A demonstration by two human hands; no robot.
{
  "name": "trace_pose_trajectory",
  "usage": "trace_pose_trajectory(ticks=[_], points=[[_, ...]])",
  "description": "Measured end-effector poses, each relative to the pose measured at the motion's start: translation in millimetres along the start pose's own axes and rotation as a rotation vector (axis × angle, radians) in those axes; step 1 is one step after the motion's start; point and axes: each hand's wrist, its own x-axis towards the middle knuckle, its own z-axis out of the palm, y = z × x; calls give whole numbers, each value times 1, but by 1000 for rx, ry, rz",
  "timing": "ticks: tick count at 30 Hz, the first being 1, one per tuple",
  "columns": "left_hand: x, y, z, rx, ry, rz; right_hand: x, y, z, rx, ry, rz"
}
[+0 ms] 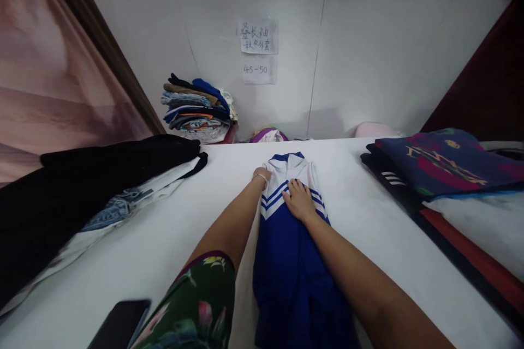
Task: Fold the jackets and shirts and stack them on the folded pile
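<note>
A blue and white jacket (286,262) with a blue collar and striped chest lies lengthwise on the white table, its sides folded in to a narrow strip. At the jacket's left shoulder edge, my left hand (262,175) is closed on the fabric, its fingertips hidden by the cloth. A bracelet circles that wrist. My right hand (301,200) rests flat on the chest stripes with its fingers stretched out. The lower end of the jacket runs out of view at the bottom.
Black clothing (102,174) over jeans and white garments covers the table's left side. Folded clothes (446,163) are stacked at the right. A phone (120,324) lies front left. Beyond the table (335,166) stands a clothes pile (198,109); paper signs (258,52) hang on the wall.
</note>
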Motion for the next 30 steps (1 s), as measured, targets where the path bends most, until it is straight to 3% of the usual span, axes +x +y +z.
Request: trace_pose_trajectory(ticks=[5, 9, 12, 15, 18, 24, 30], points=[[-14, 2, 6, -4, 38, -86, 1, 0, 0, 5, 17, 10], [-40, 5, 13, 27, 103, 18, -1, -2, -1, -2, 24, 18], [-61, 5, 23, 144, 30, 136, -2, -3, 0, -11, 23, 19], [-74, 6, 31, 249, -84, 146, 5, -2, -4, -23, -31, 13], [-79, 9, 34, 295, -101, 124, 26, 7, -18, -39, -66, -12], [-81, 12, 33, 295, -86, 124, 96, 34, -55, -127, 45, 47], [-82, 10, 34, 291, -80, 127, 137, 41, -50, -232, 19, 32]])
